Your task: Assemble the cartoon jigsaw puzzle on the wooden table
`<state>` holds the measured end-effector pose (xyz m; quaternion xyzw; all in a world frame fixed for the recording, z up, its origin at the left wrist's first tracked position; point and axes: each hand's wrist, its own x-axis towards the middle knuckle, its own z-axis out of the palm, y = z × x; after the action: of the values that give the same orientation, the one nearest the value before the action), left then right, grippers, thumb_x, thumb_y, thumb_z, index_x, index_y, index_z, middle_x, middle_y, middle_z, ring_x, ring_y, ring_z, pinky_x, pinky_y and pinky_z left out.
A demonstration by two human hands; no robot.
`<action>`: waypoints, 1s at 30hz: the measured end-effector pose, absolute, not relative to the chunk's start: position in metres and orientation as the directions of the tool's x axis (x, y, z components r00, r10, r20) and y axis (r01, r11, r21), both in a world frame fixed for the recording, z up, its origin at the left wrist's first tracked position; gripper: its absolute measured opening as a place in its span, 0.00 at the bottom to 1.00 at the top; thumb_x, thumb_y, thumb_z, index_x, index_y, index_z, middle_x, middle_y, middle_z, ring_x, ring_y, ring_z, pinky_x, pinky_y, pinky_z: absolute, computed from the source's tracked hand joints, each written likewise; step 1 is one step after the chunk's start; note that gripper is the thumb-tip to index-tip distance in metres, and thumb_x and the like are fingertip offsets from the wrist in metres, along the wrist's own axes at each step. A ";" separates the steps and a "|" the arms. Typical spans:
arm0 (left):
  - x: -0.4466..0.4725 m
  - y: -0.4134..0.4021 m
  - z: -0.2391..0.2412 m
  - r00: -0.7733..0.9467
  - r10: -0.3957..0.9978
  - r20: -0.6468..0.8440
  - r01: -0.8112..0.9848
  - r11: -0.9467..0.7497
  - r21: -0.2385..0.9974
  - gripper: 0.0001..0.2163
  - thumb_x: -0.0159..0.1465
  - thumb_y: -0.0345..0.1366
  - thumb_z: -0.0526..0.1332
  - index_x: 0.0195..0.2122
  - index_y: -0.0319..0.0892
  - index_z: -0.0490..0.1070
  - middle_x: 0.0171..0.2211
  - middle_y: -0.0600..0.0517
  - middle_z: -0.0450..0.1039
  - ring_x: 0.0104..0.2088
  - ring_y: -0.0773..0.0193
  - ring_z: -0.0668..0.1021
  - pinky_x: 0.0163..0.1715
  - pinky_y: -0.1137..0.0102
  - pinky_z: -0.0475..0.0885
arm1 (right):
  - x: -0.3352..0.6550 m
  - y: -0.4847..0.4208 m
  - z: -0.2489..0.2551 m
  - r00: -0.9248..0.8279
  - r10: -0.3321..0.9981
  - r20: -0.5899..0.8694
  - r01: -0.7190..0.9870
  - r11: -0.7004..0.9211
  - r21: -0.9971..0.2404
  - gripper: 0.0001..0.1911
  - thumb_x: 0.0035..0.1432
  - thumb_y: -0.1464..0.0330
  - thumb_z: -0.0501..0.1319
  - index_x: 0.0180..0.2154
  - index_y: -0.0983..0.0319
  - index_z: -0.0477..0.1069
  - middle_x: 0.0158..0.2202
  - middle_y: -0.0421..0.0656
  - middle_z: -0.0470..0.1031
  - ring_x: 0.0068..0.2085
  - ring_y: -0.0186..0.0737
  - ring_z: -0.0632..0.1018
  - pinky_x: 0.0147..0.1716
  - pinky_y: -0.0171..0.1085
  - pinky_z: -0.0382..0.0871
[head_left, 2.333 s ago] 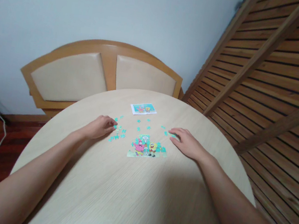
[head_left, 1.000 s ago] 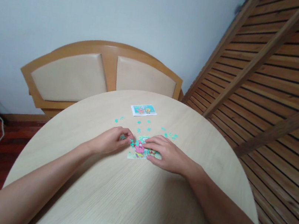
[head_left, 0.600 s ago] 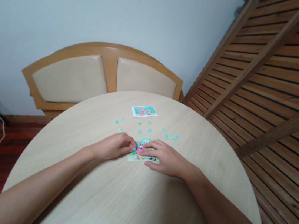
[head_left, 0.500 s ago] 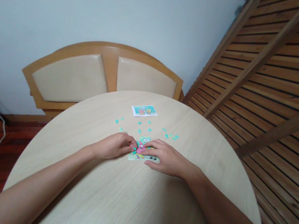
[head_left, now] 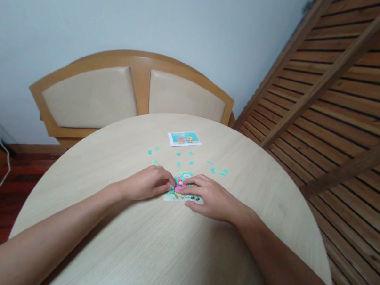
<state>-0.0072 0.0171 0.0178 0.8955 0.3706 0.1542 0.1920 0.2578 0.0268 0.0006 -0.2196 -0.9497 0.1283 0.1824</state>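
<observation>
A partly joined jigsaw puzzle [head_left: 179,197] with a pink cartoon figure lies on the table in front of me. At its left edge my left hand [head_left: 150,183] is closed, thumb and fingertips pinching a small teal puzzle piece [head_left: 171,188] against it. My right hand [head_left: 212,197] rests on the right part of the puzzle with its fingers stretched out, covering some of the picture. Just beyond the hands, several loose teal puzzle pieces [head_left: 177,164] are scattered, with another cluster of pieces [head_left: 218,170] off to the right.
A printed picture card [head_left: 184,138] lies farther back on the round wooden table [head_left: 144,255]. Behind the table stands a padded wooden headboard [head_left: 145,83] against the wall. Slatted wood panelling [head_left: 342,98] rises on the right, and a white cable [head_left: 6,172] hangs at the left.
The camera view has shifted slightly. Both hands stay at the puzzle, with only a small movement of the left fingertips at its left edge.
</observation>
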 end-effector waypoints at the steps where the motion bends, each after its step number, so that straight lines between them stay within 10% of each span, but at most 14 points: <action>1: -0.007 0.017 0.018 0.680 0.720 0.139 0.611 -0.661 0.436 0.11 0.70 0.38 0.56 0.44 0.44 0.78 0.39 0.48 0.81 0.40 0.58 0.79 0.45 0.64 0.71 | 0.258 0.027 0.001 -0.836 0.465 0.290 0.372 0.870 -0.323 0.19 0.63 0.66 0.64 0.56 0.54 0.75 0.55 0.46 0.76 0.56 0.46 0.75 0.60 0.46 0.67; 30: -0.024 0.029 0.008 0.574 0.754 0.319 0.694 -0.655 0.298 0.15 0.67 0.44 0.63 0.52 0.43 0.73 0.51 0.45 0.75 0.51 0.52 0.76 0.54 0.58 0.70 | 0.253 0.017 0.007 -0.819 0.519 0.246 0.453 0.847 -0.279 0.17 0.65 0.62 0.64 0.54 0.56 0.75 0.54 0.47 0.75 0.56 0.47 0.74 0.59 0.47 0.66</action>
<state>-0.0238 0.0286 0.0084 0.8844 0.4093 0.2129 0.0698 0.2529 0.0167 0.0072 -0.2561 -0.9480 0.1043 0.1577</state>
